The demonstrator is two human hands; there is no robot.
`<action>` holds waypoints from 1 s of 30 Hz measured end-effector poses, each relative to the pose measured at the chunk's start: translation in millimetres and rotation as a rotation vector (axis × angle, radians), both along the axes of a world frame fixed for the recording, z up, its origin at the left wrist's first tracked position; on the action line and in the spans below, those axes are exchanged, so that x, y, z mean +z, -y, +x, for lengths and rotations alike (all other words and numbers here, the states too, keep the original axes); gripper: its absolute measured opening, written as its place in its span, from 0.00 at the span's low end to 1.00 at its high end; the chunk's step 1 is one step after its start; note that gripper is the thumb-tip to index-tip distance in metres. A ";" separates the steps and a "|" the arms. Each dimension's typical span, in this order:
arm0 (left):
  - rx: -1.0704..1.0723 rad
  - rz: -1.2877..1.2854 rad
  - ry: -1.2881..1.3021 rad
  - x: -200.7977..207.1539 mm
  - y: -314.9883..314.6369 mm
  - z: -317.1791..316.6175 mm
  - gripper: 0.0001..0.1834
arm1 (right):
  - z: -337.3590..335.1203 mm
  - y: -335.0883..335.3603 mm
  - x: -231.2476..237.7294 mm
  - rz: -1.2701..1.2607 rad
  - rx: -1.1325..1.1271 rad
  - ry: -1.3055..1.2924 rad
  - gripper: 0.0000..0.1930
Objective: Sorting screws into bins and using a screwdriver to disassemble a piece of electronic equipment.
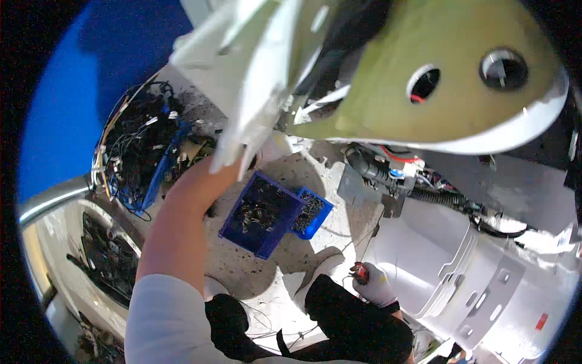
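Observation:
My left arm (188, 218) reaches forward to a white panel with hanging strips (260, 91). My left hand (276, 147) shows only as a bit of white glove; the strips hide its fingers, so I cannot tell whether it grips anything. Low on the right, by my knee, my right hand (377, 286) in a white glove is closed around a small red and dark object (360, 273), whose kind I cannot make out. Between my arms, on the floor, stand a purple-blue crate (229, 232) with dark small parts in it and a smaller blue bin (325, 219) full of small metal pieces.
A large yellow-green, white-edged panel (388, 103) with two round holes overhangs the far right. Below it run wires and corrugated hoses (376, 170). White plastic bins (442, 255) stand at right. A container of tangled cables (142, 142) is at far left, another dark-filled container (109, 255) nearer.

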State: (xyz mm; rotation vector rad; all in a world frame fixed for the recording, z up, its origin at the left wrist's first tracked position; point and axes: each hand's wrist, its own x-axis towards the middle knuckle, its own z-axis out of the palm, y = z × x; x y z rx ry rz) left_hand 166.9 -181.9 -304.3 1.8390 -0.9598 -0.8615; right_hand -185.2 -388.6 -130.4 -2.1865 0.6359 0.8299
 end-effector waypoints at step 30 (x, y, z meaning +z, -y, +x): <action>0.811 0.318 -0.173 148.1 -57.9 -222.0 0.14 | -76.7 23.4 188.8 -0.280 -0.160 -0.200 0.16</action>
